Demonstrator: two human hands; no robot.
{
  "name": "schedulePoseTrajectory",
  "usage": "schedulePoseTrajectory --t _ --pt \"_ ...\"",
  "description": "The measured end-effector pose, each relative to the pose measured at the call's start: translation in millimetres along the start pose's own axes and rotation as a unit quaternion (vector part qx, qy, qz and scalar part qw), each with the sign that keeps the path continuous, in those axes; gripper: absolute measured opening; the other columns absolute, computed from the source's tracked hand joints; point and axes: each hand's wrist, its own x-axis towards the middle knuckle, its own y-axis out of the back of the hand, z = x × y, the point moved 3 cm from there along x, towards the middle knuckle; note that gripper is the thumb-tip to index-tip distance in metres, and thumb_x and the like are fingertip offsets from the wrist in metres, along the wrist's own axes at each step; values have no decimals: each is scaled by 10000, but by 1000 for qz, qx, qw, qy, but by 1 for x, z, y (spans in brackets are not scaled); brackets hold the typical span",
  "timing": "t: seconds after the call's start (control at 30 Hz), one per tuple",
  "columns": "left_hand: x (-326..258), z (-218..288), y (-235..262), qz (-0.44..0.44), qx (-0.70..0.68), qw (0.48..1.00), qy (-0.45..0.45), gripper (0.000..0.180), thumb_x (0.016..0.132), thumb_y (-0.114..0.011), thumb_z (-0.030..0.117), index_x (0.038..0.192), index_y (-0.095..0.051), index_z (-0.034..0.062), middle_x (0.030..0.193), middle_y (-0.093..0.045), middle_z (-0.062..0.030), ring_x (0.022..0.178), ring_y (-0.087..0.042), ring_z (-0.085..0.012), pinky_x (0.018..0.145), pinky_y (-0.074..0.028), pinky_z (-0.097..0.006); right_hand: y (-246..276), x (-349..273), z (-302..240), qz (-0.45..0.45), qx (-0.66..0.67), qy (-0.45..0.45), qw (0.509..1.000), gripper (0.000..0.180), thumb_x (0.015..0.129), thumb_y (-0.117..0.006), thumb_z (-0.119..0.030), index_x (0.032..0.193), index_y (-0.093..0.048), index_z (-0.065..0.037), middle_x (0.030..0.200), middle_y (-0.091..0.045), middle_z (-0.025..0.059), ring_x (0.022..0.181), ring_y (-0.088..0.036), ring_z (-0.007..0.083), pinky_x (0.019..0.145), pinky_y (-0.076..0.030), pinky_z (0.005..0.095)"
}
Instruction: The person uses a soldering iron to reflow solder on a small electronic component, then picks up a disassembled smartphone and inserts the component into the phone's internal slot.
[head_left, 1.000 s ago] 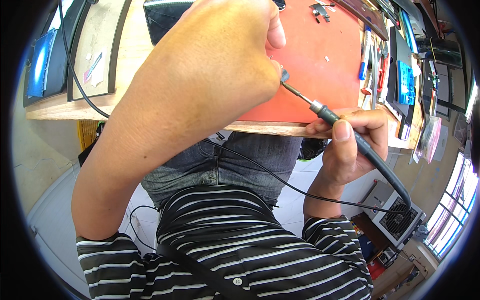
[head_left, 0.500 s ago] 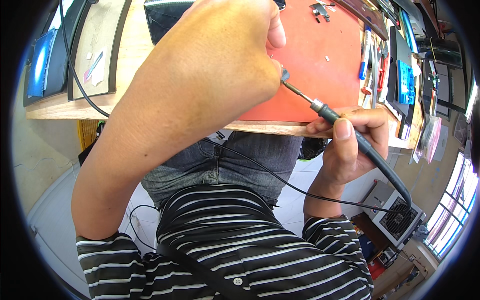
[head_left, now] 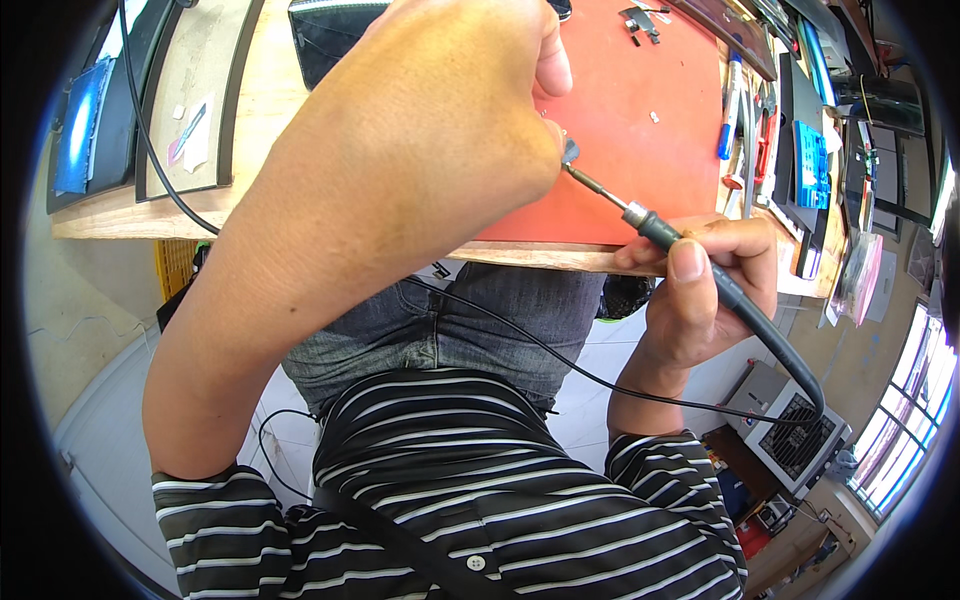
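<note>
My right hand point(head_left: 715, 265) is closed around the dark handle of a soldering iron point(head_left: 740, 300) at the table's front edge. The iron points up and left, its metal tip meeting or nearly meeting a small dark grey piece point(head_left: 571, 150). That piece sticks out beside my left hand point(head_left: 480, 110), which reaches over an orange-red work mat point(head_left: 640, 160). Its back faces me and the fingers curl inward. The hand hides whatever else lies between the fingers. A black cable point(head_left: 540, 345) runs from the iron's rear end leftward across my lap.
Behind my left forearm lies a black case-like object point(head_left: 325, 45). Small dark parts point(head_left: 645, 22) and a tiny pale piece point(head_left: 655, 117) rest on the mat. Along the right stand a blue-and-white marker point(head_left: 732, 105) and a blue plastic holder point(head_left: 811, 165). A framed panel point(head_left: 195, 110) lies at left.
Almost nothing differs. The soldering iron and my right fingers have shifted very slightly; my left hand keeps its place.
</note>
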Motion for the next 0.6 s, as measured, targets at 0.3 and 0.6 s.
schedulePoseTrajectory --t 0.3,0.6 --pt "-1 0 -1 8 -8 1000 13 218 796 -748 -4 983 -641 -35 652 -649 -65 607 -652 -116 587 -485 -266 0 0 1 -6 -6 4 1000 230 924 -670 -116 919 -491 29 704 -652 227 543 -669 251 534 -603 348" --pt "0 -3 0 11 -6 1000 8 211 788 -757 7 966 -650 -31 642 -645 -59 608 -635 -109 585 -475 -271 3 -1 -1 -20 49 -16 998 175 925 -687 -10 948 -522 40 798 -698 192 693 -713 191 676 -609 308"
